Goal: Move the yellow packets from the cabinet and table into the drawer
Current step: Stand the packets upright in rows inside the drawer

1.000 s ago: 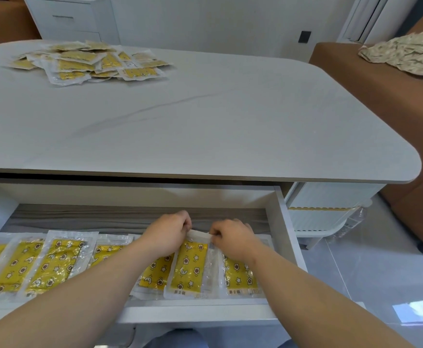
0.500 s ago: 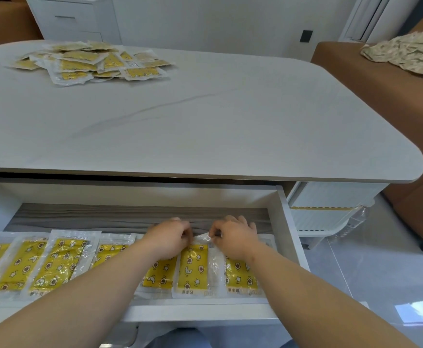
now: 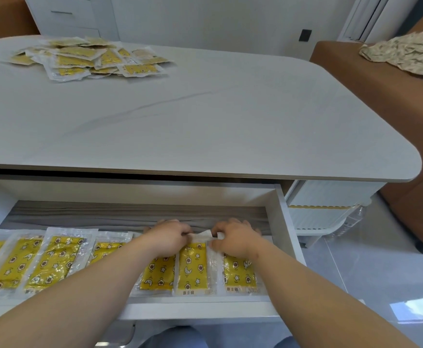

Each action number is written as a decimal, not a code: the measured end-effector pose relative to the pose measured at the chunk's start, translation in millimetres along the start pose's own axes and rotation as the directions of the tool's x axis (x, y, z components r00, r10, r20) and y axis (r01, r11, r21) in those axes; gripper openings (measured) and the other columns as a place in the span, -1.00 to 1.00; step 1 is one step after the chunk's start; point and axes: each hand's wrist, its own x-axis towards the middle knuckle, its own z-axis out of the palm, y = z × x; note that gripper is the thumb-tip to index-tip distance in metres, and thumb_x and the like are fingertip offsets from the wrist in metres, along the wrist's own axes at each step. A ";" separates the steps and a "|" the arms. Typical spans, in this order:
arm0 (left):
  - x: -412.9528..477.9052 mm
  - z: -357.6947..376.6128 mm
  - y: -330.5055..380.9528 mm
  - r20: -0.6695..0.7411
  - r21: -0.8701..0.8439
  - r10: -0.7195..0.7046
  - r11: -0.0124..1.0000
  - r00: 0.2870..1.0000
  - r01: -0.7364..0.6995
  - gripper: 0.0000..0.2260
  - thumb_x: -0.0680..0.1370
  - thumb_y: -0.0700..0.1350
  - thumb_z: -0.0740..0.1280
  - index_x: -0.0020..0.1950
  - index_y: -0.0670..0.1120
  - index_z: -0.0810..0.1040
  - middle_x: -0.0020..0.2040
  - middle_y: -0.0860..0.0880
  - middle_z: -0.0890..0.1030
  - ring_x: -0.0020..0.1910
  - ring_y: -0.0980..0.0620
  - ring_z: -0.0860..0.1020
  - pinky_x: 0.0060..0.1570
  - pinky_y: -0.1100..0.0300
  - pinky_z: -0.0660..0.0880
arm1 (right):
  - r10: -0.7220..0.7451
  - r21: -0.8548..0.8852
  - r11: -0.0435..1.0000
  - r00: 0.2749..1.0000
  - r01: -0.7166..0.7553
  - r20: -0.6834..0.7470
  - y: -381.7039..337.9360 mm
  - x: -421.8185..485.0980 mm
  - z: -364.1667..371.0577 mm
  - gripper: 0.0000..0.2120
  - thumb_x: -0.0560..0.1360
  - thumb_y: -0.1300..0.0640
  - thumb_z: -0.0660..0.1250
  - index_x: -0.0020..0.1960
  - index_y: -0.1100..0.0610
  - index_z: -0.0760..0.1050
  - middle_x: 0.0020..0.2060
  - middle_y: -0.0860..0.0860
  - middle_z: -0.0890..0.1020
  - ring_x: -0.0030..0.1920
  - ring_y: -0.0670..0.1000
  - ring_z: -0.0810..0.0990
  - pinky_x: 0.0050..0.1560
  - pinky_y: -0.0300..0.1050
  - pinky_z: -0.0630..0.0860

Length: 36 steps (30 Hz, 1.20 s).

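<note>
An open white drawer (image 3: 284, 222) under the table holds a row of several yellow packets with star and flower prints. One yellow packet (image 3: 192, 267) lies near the right end of the row. My left hand (image 3: 167, 237) pinches its top left corner and my right hand (image 3: 235, 237) pinches its top right corner. A neighbouring packet (image 3: 239, 273) lies to its right, others (image 3: 52, 262) to the left. A loose pile of yellow packets (image 3: 84, 59) sits on the far left of the grey table (image 3: 205, 116).
A white cabinet with drawers (image 3: 72, 16) stands behind the table. A brown sofa (image 3: 381, 96) with a patterned cloth (image 3: 406, 52) runs along the right. A grey liner (image 3: 130, 214) covers the back of the drawer floor. A white ribbed table base (image 3: 331, 204) stands right of the drawer.
Both hands have slid the held packet slightly back and down into the row; it now lies flatter among the others.
</note>
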 end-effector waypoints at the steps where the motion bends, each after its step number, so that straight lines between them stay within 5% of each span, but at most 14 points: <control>1: 0.2 0.3 0.2 -0.008 -0.015 0.009 1.000 1.000 -0.009 -0.71 0.62 0.06 0.10 0.29 0.10 0.45 0.24 0.00 0.45 0.27 -0.06 0.39 0.29 -0.11 0.34 | -0.017 0.005 1.000 1.000 0.017 -0.006 -0.4 0.0 0.8 -0.60 0.55 -0.08 0.20 0.38 -0.10 0.31 0.42 0.04 0.27 0.47 0.19 0.09 0.40 0.26 0.04; 4: -0.4 1.2 -1.7 -0.012 -0.055 0.028 0.998 1.000 -0.029 -0.73 0.63 0.00 0.10 0.29 0.15 0.44 0.27 0.05 0.47 0.22 -0.01 0.44 0.25 -0.04 0.40 | -0.042 -0.036 0.998 0.999 0.043 0.010 -1.6 1.0 1.2 -0.51 0.56 -0.02 0.19 0.46 -0.15 0.18 0.46 0.05 0.22 0.48 0.19 0.06 0.41 0.28 0.02; 12: 0.5 1.4 -1.1 -0.047 0.048 -0.020 0.999 0.999 0.022 -0.75 0.62 -0.04 0.12 0.25 0.10 0.46 0.24 -0.01 0.44 0.23 -0.04 0.41 0.25 -0.04 0.39 | 0.008 -0.100 0.995 1.000 -0.005 0.023 -3.8 1.8 0.3 -0.60 0.58 -0.05 0.17 0.40 -0.02 0.33 0.44 0.09 0.26 0.48 0.17 0.11 0.42 0.21 0.08; 18: -1.5 -0.7 -3.9 -0.015 0.067 -0.048 0.997 0.999 0.049 -0.67 0.60 0.04 0.13 0.38 0.12 0.33 0.39 -0.02 0.32 0.37 -0.08 0.31 0.35 -0.11 0.28 | 0.024 0.021 0.999 1.000 -0.024 -0.012 -0.6 0.0 -0.2 -0.45 0.52 -0.08 0.22 0.47 -0.02 0.18 0.44 0.08 0.26 0.46 0.17 0.13 0.41 0.16 0.10; 25: -6.4 -6.7 1.4 -0.086 0.067 -0.048 0.996 0.995 0.054 -0.67 0.59 0.04 0.16 0.36 0.10 0.33 0.35 0.00 0.37 0.35 -0.08 0.34 0.34 -0.13 0.29 | 0.036 0.064 0.997 0.996 -0.031 -0.081 0.6 -1.0 -2.3 -0.48 0.52 -0.08 0.22 0.45 -0.04 0.23 0.41 0.07 0.28 0.43 0.16 0.17 0.41 0.18 0.08; 30: -26.1 -13.0 8.8 -0.237 -0.082 -0.011 0.997 0.971 -0.009 -0.69 0.58 0.01 0.21 0.33 0.09 0.37 0.31 0.02 0.42 0.28 -0.03 0.39 0.28 -0.04 0.36 | 0.051 0.128 0.991 0.981 -0.028 -0.185 -9.2 -21.7 -8.5 -0.53 0.53 -0.08 0.20 0.41 -0.04 0.28 0.40 0.04 0.31 0.40 0.13 0.21 0.41 0.14 0.09; 36: -93.0 -72.5 50.1 -0.200 -0.136 0.073 0.985 0.977 -0.101 -0.68 0.58 -0.01 0.22 0.35 0.07 0.37 0.34 0.05 0.40 0.30 0.02 0.37 0.27 0.04 0.37 | 0.121 0.311 0.948 0.975 -0.059 -0.186 -27.3 -99.5 -64.4 -0.58 0.54 -0.04 0.20 0.39 -0.07 0.30 0.39 -0.04 0.32 0.41 0.06 0.23 0.42 0.09 0.11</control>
